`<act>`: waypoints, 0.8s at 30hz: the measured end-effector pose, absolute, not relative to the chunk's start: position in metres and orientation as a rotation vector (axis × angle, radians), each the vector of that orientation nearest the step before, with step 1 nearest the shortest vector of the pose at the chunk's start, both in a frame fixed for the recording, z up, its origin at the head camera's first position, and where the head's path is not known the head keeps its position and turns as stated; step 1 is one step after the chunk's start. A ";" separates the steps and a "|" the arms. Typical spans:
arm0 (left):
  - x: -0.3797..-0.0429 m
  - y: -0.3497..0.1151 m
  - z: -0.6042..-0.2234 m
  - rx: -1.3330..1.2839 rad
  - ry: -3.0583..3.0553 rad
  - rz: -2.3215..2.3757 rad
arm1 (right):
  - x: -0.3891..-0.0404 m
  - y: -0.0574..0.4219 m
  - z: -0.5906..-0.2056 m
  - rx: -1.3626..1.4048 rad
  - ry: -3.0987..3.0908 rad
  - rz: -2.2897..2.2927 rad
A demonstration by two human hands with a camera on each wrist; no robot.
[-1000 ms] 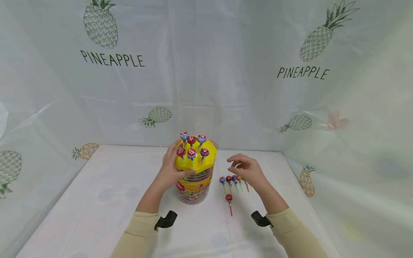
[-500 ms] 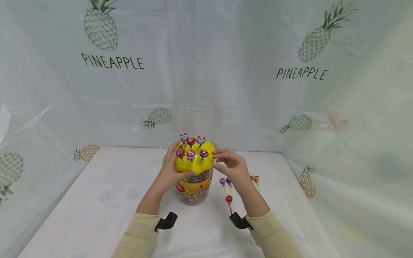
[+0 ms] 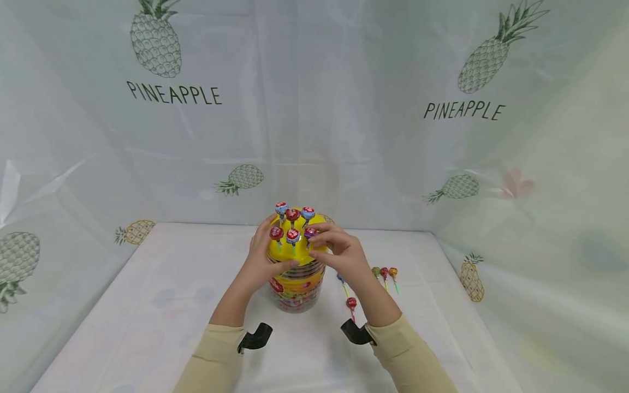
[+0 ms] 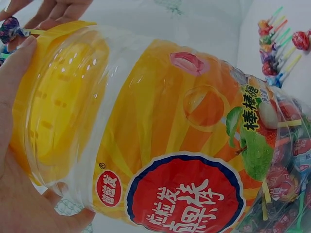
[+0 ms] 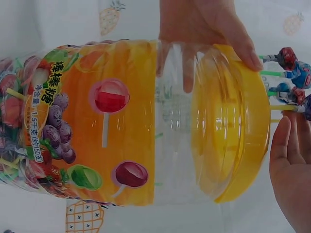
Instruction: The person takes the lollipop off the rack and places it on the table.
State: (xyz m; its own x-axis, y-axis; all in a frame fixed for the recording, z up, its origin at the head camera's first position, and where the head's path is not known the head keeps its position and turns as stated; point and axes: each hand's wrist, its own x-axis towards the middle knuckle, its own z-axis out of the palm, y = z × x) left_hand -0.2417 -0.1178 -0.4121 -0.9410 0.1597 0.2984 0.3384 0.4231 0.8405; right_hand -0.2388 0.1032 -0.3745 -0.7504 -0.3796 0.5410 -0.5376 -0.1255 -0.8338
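Note:
A clear jar [image 5: 175,121] with a yellow-orange label and wrapped lollipops inside stands on the table. Several lollipops poke up by their sticks from its yellow lid [image 3: 280,252]. My left hand [image 3: 260,259] grips the jar around the lid, thumb in front at the lid's edge and the other fingers round the far left side. My right hand [image 3: 344,254] is at the lid's right side, its fingertips right by the purple lollipop [image 4: 9,30] at the front right. In the right wrist view the right fingers [image 5: 291,131] are extended beside that lollipop's yellow stick.
Right of the jar, several loose lollipops lie in a row, among them an orange one [image 3: 393,271], partly hidden behind my right arm. A red lollipop [image 3: 351,303] lies nearer to me. A pineapple-print curtain [image 3: 319,109] hangs behind the white table [image 3: 196,305].
My right hand has moved left from above the loose lollipops to the purple lollipop on the lid. My left hand has kept its grip on the jar.

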 end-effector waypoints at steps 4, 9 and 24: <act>-0.241 -0.118 -0.414 -0.447 -2.487 -1.550 | -0.238 0.103 -0.374 1.022 -1.991 2.016; -0.242 -0.118 -0.416 -0.459 -2.478 -1.567 | -0.237 0.104 -0.372 0.959 -1.952 2.050; -0.242 -0.118 -0.411 -0.424 -2.497 -1.575 | -0.241 0.162 -0.397 0.508 -2.045 2.136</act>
